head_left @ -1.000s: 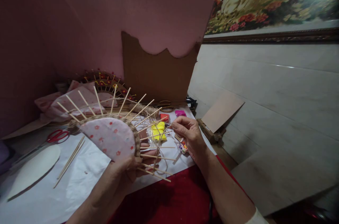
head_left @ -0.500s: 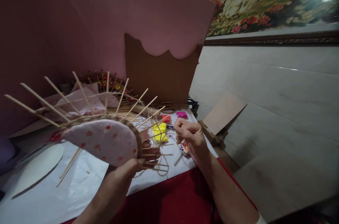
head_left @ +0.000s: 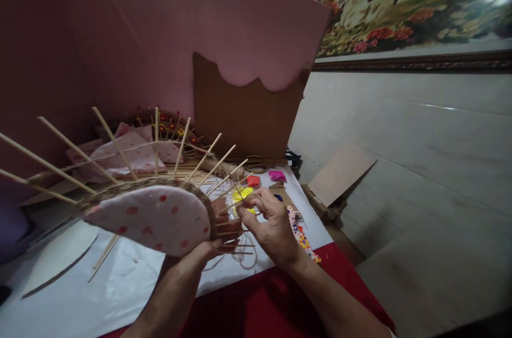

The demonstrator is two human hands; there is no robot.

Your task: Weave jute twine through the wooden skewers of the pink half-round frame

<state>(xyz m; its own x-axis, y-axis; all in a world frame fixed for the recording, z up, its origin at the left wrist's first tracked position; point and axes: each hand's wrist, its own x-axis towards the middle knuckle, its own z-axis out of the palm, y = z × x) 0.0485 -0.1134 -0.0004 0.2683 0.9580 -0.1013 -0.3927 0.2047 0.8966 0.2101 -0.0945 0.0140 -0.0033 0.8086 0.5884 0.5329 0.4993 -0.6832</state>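
Left of centre, the left hand (head_left: 200,255) has a closed grip on the fabric panel (head_left: 154,218), its woven rim (head_left: 208,206) done, while the right hand (head_left: 274,228) pinches what seems twine (head_left: 239,194), the outer sticks (head_left: 114,143) carrying just one strand (head_left: 170,141).

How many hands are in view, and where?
2: the left hand holds the fabric-covered panel by its lower right edge; the right hand is at the sticks beside it. The left is partly hidden.

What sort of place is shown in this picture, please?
This seems to be a handicraft workspace, perhaps in a home: the left hand holds a fabric-covered piece edged with wooden sticks, a yellow packet lies nearby, and a framed picture hangs on the wall.
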